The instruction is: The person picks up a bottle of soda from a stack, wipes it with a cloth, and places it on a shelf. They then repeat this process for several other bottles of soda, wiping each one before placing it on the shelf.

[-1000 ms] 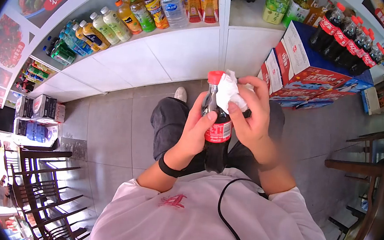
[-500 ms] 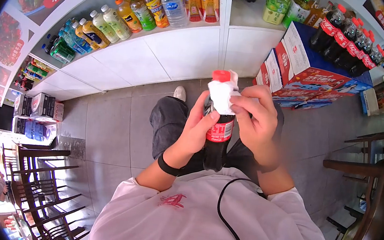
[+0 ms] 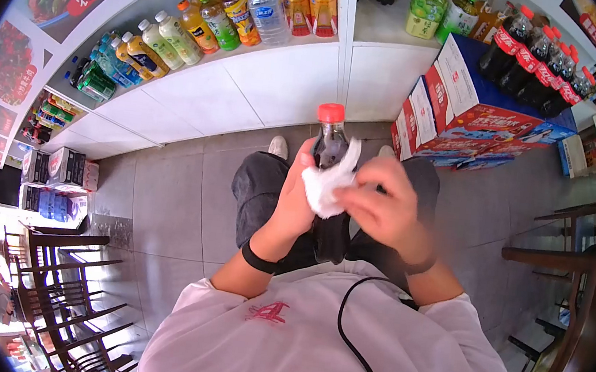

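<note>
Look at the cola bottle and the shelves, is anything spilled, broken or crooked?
Nothing stands out. The dark plastic cola bottle with a red cap is upright and capped in the left hand, while the right hand presses a crumpled white tissue against its side. No puddle shows on the grey tiled floor.

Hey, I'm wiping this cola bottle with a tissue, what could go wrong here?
The left hand grips the cola bottle only from one side, so a firm rub from the right hand might knock it loose onto the tiled floor. The thin tissue may tear or shed bits. A shaken bottle could fizz over when opened.
</note>
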